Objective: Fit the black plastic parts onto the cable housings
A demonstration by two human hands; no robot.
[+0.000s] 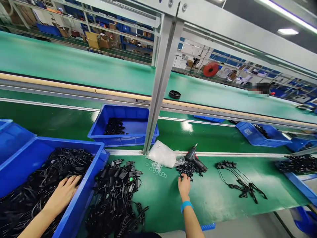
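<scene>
My left hand (63, 191) reaches into a large blue bin (84, 203) of tangled black cables (68, 158). Its fingers curl round a black cable by the bin's right wall; the fingertips are partly hidden. My right hand (184, 185), with a blue band (186, 205) at the wrist, pinches at the near edge of a heap of small black plastic parts (188, 168). Whatever piece lies between those fingertips is mostly covered. Between my hands lies a big pile of black cables with box-shaped ends (116, 191).
A black power screwdriver (196, 160) lies behind the small parts. Beside it are a white plastic bag (163, 154) and loose clear rings (157, 169). Several bundled cables (241, 181) rest to the right. A metal post (158, 86) rises ahead, beside another blue bin (123, 140).
</scene>
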